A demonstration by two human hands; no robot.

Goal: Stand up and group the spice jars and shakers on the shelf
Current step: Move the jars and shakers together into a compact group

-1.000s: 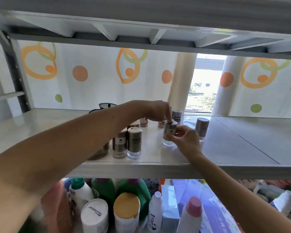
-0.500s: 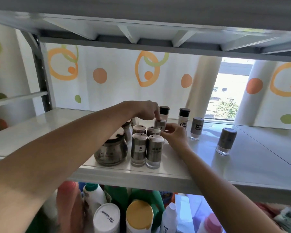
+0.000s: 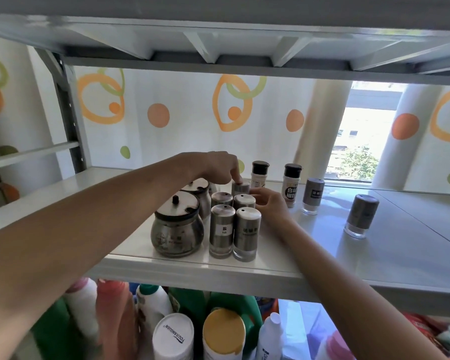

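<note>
On the white shelf [image 3: 322,258] stand several steel shakers in a tight cluster [image 3: 234,229], beside two round lidded jars [image 3: 176,229]. At the cluster's back is one more steel shaker [image 3: 240,187]. My left hand [image 3: 218,167] rests a fingertip on its top. My right hand [image 3: 268,203] touches its right side with the fingertips. Two black-capped bottles [image 3: 291,187] stand behind. Two grey-capped shakers, one at the back [image 3: 312,196] and one further right [image 3: 360,215], stand apart.
An upper shelf [image 3: 218,35] hangs close overhead. A grey upright post [image 3: 68,113] is at the left. Behind hangs a curtain with orange rings [image 3: 192,120], and a window shows at the right. Below the shelf stand several cleaning bottles [image 3: 172,333].
Both hands carried a steel shaker leftwards to the back of the cluster and set it down there. The view has shifted, so the whole cluster now shows.
</note>
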